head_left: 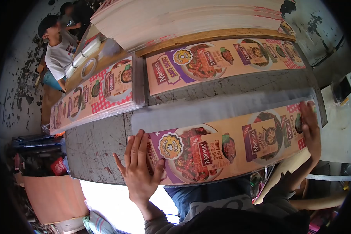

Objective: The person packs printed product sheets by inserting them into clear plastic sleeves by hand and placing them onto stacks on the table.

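A long printed food poster strip (238, 146) lies along the near edge of the worktable, with a clear plastic sheet (222, 107) showing beyond its far edge. My left hand (140, 167) rests flat on the strip's left end, fingers spread. At the other end, my right hand (311, 130) lies with fingers stretched out along the strip's short edge. Neither hand grips anything. A second printed strip (171, 84) lies farther back, parallel to the first.
On the left is a plastic-covered stack of printed strips (95, 93). Behind a wooden bar (218, 41) rises a tall pile of sheets (191, 21). Clear rolls (82, 56) lie at back left near a person in a white shirt (61, 52). A cardboard box (54, 199) stands below left.
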`<state>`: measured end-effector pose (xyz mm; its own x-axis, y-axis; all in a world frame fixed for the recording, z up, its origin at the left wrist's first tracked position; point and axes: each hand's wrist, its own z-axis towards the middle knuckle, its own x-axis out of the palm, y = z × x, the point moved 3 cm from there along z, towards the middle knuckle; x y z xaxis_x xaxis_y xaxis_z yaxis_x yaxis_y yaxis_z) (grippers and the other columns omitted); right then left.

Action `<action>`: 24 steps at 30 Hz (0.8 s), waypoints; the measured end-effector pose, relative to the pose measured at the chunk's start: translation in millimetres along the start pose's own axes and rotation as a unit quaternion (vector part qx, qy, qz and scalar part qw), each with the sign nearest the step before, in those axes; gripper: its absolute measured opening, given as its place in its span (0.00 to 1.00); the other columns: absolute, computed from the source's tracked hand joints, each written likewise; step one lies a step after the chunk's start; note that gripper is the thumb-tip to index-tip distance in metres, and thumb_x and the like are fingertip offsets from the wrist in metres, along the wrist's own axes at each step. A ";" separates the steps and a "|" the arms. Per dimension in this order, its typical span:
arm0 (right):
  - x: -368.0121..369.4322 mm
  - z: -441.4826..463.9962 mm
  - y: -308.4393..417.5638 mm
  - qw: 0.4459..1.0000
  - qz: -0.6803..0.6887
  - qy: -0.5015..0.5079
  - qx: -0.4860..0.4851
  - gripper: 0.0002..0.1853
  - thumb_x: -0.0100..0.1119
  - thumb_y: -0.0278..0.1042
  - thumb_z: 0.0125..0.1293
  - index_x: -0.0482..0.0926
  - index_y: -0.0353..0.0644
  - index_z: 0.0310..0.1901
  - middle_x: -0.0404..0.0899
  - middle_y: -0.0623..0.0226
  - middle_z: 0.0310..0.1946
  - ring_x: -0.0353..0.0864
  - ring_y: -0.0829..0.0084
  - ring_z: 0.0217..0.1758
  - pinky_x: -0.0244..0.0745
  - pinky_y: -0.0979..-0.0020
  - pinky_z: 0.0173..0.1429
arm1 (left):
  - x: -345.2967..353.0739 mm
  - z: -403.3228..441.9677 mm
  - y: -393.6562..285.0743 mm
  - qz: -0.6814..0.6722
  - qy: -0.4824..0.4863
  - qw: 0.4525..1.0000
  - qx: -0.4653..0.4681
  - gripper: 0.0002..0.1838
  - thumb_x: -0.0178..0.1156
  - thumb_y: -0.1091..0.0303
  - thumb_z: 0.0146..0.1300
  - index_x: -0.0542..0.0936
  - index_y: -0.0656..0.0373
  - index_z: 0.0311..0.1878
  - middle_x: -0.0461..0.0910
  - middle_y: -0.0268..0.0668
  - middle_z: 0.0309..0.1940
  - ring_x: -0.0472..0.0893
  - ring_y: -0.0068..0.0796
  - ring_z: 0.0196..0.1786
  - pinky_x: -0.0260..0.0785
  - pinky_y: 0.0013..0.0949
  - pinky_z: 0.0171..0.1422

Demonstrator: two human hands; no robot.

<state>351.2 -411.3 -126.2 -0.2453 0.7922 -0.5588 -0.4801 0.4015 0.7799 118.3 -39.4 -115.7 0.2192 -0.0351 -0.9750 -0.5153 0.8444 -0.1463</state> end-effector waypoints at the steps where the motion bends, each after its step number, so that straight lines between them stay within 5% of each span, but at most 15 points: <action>1: -10.7 0.2 -9.7 0.994 -0.100 -0.028 0.027 0.23 0.42 0.42 0.67 0.65 0.38 0.60 0.61 0.59 0.62 0.47 0.60 0.71 0.40 0.65 0.70 | -0.1 -0.2 1.6 -0.013 -0.003 1.000 0.003 0.31 0.52 0.46 0.54 0.67 0.49 0.60 0.63 0.30 0.62 0.58 0.36 0.67 0.28 0.61 0.68; 3: -19.9 1.2 -18.0 0.977 -0.199 -0.055 0.054 0.21 0.43 0.37 0.67 0.65 0.39 0.60 0.62 0.59 0.62 0.47 0.61 0.71 0.41 0.66 0.70 | 0.8 -0.2 5.4 -0.026 -0.005 1.000 0.007 0.30 0.52 0.48 0.55 0.67 0.50 0.60 0.63 0.31 0.62 0.57 0.37 0.67 0.29 0.58 0.69; 5: -22.1 1.7 -19.0 0.965 -0.246 -0.065 0.059 0.21 0.43 0.38 0.66 0.67 0.38 0.58 0.62 0.57 0.61 0.55 0.66 0.68 0.48 0.68 0.67 | 0.9 1.6 7.4 -0.106 -0.046 0.992 0.059 0.27 0.51 0.54 0.58 0.68 0.56 0.59 0.64 0.41 0.61 0.62 0.42 0.64 0.49 0.54 0.66; 6: -22.9 -1.1 -22.6 0.965 -0.245 -0.066 0.058 0.21 0.43 0.38 0.66 0.67 0.38 0.58 0.62 0.57 0.61 0.55 0.66 0.68 0.48 0.68 0.67 | 1.0 -0.5 9.7 -0.106 -0.046 0.992 0.059 0.27 0.51 0.54 0.58 0.68 0.56 0.59 0.64 0.41 0.61 0.62 0.42 0.64 0.49 0.54 0.66; 9: -35.3 -12.7 -38.8 0.957 -0.204 -0.184 0.093 0.19 0.46 0.39 0.66 0.70 0.39 0.55 0.68 0.56 0.56 0.66 0.65 0.60 0.58 0.68 0.61 | 1.5 -19.3 38.2 -0.229 -0.171 0.958 -0.025 0.24 0.52 0.57 0.61 0.70 0.65 0.55 0.71 0.49 0.43 0.76 0.40 0.47 0.73 0.36 0.40; 11: -44.3 -22.0 -45.6 0.914 -0.263 -0.251 0.178 0.19 0.49 0.42 0.65 0.73 0.38 0.52 0.73 0.56 0.48 0.72 0.65 0.50 0.65 0.69 0.53 | -2.8 -34.5 55.0 -0.220 -0.112 0.968 -0.038 0.24 0.51 0.57 0.62 0.70 0.66 0.54 0.72 0.47 0.39 0.76 0.38 0.42 0.72 0.35 0.37; 13: -40.9 -22.4 -45.1 0.911 -0.278 -0.258 0.159 0.20 0.49 0.43 0.64 0.73 0.38 0.51 0.74 0.57 0.45 0.73 0.65 0.47 0.66 0.70 0.51 | -1.2 -42.6 56.8 -0.233 -0.057 0.970 -0.030 0.22 0.50 0.57 0.64 0.71 0.69 0.51 0.71 0.42 0.31 0.74 0.31 0.29 0.67 0.31 0.30; 16: -43.1 -18.0 -38.2 0.888 -0.329 -0.278 0.161 0.21 0.50 0.45 0.64 0.73 0.38 0.51 0.76 0.60 0.38 0.74 0.70 0.43 0.66 0.73 0.49 | -0.3 -45.1 51.2 -0.279 -0.083 0.955 -0.051 0.21 0.52 0.60 0.63 0.71 0.69 0.51 0.70 0.39 0.29 0.72 0.27 0.30 0.64 0.28 0.30; 18: -53.6 -12.3 -50.5 0.918 -0.185 -0.204 0.285 0.21 0.50 0.44 0.64 0.73 0.35 0.50 0.75 0.66 0.38 0.71 0.77 0.42 0.65 0.77 0.47 | 1.0 -46.6 54.4 -0.349 -0.089 0.930 -0.075 0.18 0.53 0.65 0.62 0.71 0.69 0.50 0.72 0.38 0.31 0.72 0.24 0.34 0.65 0.28 0.35; 19: -57.9 -10.5 -54.1 0.918 -0.185 -0.208 0.282 0.21 0.50 0.44 0.64 0.73 0.35 0.50 0.75 0.66 0.38 0.71 0.77 0.42 0.65 0.77 0.47 | -0.9 -46.0 55.3 -0.424 -0.107 0.897 -0.060 0.17 0.54 0.66 0.62 0.71 0.70 0.49 0.72 0.38 0.33 0.71 0.24 0.36 0.64 0.28 0.39; 21: -57.9 -1.8 -50.2 0.970 -0.061 -0.196 0.130 0.21 0.49 0.41 0.65 0.72 0.32 0.51 0.73 0.71 0.36 0.68 0.81 0.39 0.62 0.80 0.44 | -5.2 -43.1 50.9 -0.539 -0.159 0.824 -0.075 0.15 0.54 0.72 0.60 0.69 0.69 0.48 0.73 0.40 0.41 0.71 0.24 0.42 0.63 0.29 0.48; 24: -70.3 9.9 -31.0 0.971 -0.023 -0.217 0.095 0.20 0.48 0.39 0.66 0.70 0.33 0.53 0.74 0.71 0.38 0.68 0.82 0.40 0.61 0.81 0.46 | -9.5 -30.5 59.0 -0.572 -0.229 0.785 -0.073 0.15 0.54 0.75 0.58 0.68 0.69 0.48 0.72 0.40 0.43 0.71 0.25 0.45 0.61 0.29 0.52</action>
<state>391.6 -474.9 -108.3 0.1702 0.8739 -0.4554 -0.3089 0.4861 0.8175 60.5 -5.6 -120.2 0.8644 -0.5015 -0.0357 0.1532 0.3303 -0.9314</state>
